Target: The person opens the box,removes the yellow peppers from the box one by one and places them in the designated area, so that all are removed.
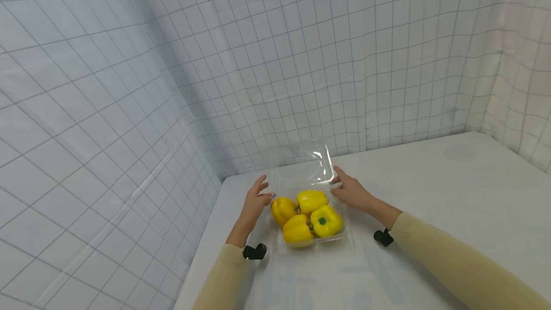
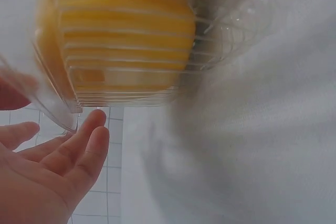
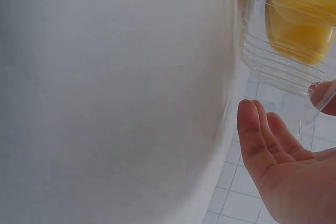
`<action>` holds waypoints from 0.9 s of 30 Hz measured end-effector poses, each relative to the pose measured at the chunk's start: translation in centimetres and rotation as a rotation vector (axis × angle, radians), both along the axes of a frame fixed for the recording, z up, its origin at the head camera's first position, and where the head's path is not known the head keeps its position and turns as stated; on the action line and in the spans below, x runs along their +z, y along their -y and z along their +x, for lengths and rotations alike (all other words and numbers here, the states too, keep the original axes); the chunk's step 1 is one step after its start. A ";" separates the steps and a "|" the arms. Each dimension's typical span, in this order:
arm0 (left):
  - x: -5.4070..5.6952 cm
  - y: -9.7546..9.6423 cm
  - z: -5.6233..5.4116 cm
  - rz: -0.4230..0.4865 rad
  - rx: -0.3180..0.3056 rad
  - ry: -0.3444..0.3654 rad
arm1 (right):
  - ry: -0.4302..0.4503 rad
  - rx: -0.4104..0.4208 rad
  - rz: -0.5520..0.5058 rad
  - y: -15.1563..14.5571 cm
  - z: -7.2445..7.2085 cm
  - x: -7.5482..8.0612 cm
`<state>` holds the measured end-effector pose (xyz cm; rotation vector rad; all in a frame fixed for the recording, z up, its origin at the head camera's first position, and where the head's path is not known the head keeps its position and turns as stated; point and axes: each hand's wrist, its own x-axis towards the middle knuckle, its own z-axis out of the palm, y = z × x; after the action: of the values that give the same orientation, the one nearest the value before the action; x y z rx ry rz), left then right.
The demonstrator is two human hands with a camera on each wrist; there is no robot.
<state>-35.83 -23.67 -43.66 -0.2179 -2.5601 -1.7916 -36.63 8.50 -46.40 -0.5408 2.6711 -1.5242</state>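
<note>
Several yellow bell peppers (image 1: 312, 201) sit in the base of a clear plastic clamshell box (image 1: 337, 238) on the table. The box's transparent lid (image 1: 323, 176) stands raised at the far side. My left hand (image 1: 254, 204) is at the box's far left corner, its fingers extended beside the plastic edge. In the left wrist view, the thumb (image 2: 13, 95) shows through the clear plastic. At the opposite corner, my right hand (image 1: 352, 193) reaches the lid's lower right edge with fingers mostly straight. The right wrist view shows its thumb (image 3: 323, 98) by the plastic rim; firm contact is unclear.
A white cover lies over the table (image 1: 430, 195), which extends to the right of the box. Grid-patterned white curtains (image 1: 301, 61) hang close behind the lid and along the left side. Each wrist carries a small black device (image 1: 255, 251).
</note>
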 end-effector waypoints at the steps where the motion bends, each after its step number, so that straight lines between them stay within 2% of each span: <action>1: 0.0 -0.1 0.0 -0.003 0.007 0.009 | 0.009 -0.003 0.002 0.0 0.0 0.0; 12: -0.8 -0.2 -0.1 -0.044 0.040 0.100 | 0.115 0.003 0.011 -0.4 0.1 -0.4; 18: -1.1 -0.1 0.1 -0.047 0.031 0.135 | 0.161 -0.013 0.015 -0.5 0.3 -0.3; 27: -1.4 -0.1 0.4 -0.038 -0.001 0.143 | 0.205 -0.018 0.034 -0.5 0.4 0.2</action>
<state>-35.42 -23.62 -45.03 -0.0948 -2.6912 -1.8232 -36.24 9.03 -46.19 -0.3394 2.5477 -1.4489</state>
